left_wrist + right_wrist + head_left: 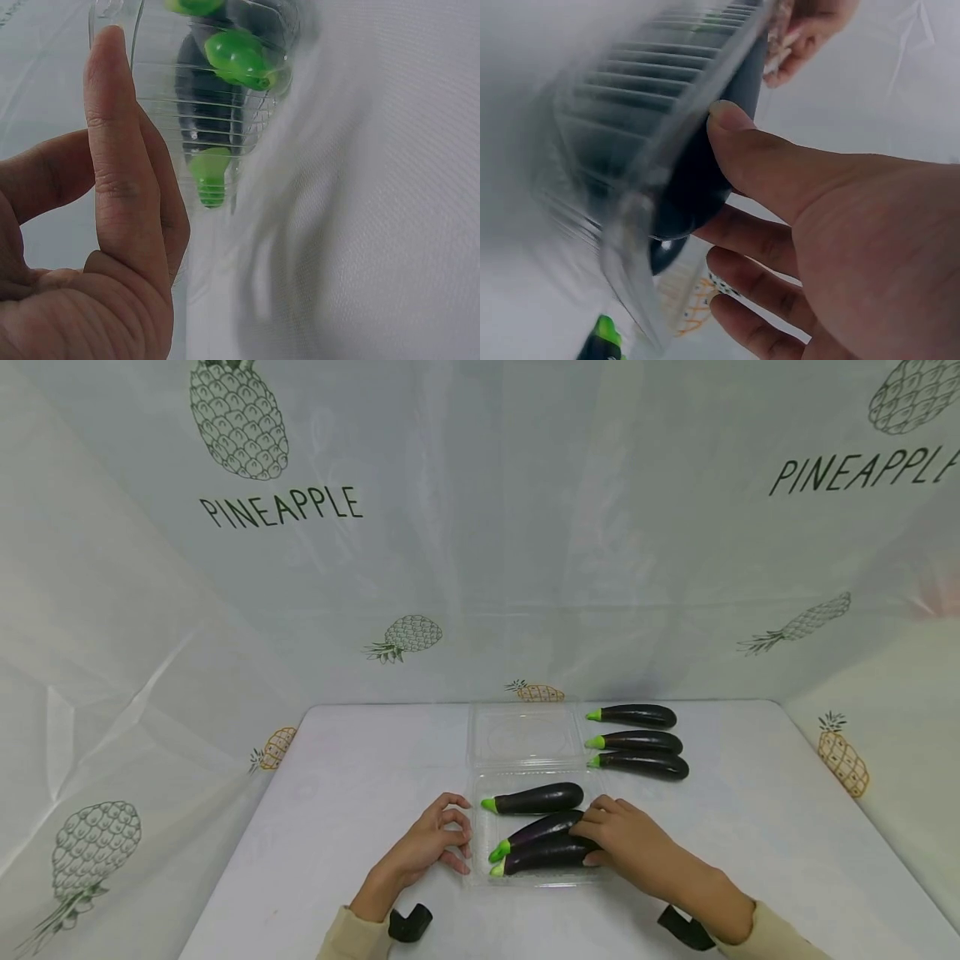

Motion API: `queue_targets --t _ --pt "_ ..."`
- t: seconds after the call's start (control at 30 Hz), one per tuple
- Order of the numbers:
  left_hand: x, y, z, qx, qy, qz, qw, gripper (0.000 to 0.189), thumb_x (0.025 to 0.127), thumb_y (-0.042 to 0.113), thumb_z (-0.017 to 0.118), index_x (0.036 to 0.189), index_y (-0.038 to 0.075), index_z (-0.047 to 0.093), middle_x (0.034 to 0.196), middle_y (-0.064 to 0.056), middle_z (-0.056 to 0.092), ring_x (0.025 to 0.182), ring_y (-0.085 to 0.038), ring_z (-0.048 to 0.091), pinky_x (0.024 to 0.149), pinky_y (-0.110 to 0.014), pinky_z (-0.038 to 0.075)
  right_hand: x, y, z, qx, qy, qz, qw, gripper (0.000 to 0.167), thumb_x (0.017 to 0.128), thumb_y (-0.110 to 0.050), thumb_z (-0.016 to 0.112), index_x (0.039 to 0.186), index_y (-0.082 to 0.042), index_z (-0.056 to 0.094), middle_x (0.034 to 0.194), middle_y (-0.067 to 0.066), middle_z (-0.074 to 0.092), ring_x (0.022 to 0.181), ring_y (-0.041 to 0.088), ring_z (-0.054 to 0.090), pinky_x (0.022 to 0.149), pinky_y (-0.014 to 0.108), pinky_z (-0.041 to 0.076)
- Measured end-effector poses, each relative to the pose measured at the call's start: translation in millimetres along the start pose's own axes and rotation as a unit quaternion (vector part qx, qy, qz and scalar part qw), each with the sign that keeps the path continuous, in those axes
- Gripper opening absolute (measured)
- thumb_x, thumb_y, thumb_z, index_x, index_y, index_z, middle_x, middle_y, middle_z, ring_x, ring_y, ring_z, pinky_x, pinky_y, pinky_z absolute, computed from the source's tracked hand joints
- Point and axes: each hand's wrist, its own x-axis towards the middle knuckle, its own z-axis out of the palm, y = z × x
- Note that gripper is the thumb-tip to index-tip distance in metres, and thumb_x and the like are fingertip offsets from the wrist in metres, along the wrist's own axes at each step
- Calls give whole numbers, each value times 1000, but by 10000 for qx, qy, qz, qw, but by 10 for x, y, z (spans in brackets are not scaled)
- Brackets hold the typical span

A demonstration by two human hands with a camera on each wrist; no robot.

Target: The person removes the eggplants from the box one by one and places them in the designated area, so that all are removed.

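Observation:
A clear plastic clamshell box (483, 781) lies unfolded on the table, three dark eggplants inside its near half. My right hand (637, 850) holds the rounded right end of the nearest eggplant (546, 854), thumb on its near side, as the right wrist view also shows. Against it lies the slanted middle eggplant (542, 829), its right end partly behind my fingers. Farther back in the box is another eggplant (542, 798). My left hand (429, 842) rests at the box's left side, fingers loosely bent; in the left wrist view a straight finger (116, 150) touches the wall.
The box's clear lid (525, 735) lies flat toward the back of the white table (360, 752). Right of it, three more eggplants (641, 741) lie in a column, green stems leftward. A pineapple-print sheet (525, 527) hangs behind and around the table.

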Motion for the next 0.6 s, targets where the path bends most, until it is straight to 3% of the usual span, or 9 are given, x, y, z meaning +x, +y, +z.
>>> queue_targets --t 0.37,0.6 --pt "4 11 -1 22 15 -14 10000 46 99 -7 57 140 -6 36 95 -6 54 76 -18 62 60 -32 65 -79 140 -209 -40 732 143 9972 41 74 -19 95 112 -16 78 104 -6 73 104 20 64 90 40 61" --pt "0 14 7 25 35 -43 10000 46 98 -8 57 139 -6 36 95 -6 54 76 -18 62 59 -31 64 -201 311 -309 -240 1398 163 9898 48 67 -17 98 111 -16 79 103 -8 72 101 19 64 83 41 62"
